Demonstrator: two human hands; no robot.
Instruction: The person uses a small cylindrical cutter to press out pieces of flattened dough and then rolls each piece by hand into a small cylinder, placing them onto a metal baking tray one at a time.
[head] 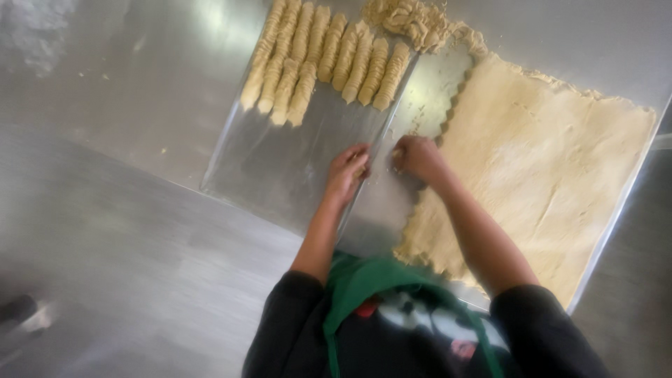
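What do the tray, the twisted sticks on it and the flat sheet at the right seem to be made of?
Tray: likely bare metal, dull grey sheen with glare.
Twisted sticks: pale beige raw dough, matte, ridged.
Flat sheet: seemingly the same dough, rolled thin, floury, zigzag-cut edge.

A metal tray (pixel 280 168) lay on the tabletop (pixel 126 231), with a row of twisted dough sticks (pixel 322 59) side by side across its far end. To the tray's right spread a rolled dough sheet (pixel 546 168), and a heap of dough scraps (pixel 413 21) sat behind the sheet's far left corner. The left hand (pixel 346 175) rested on the tray's right edge, and the right hand (pixel 418 159) lay just beside it, at the sheet's left edge.
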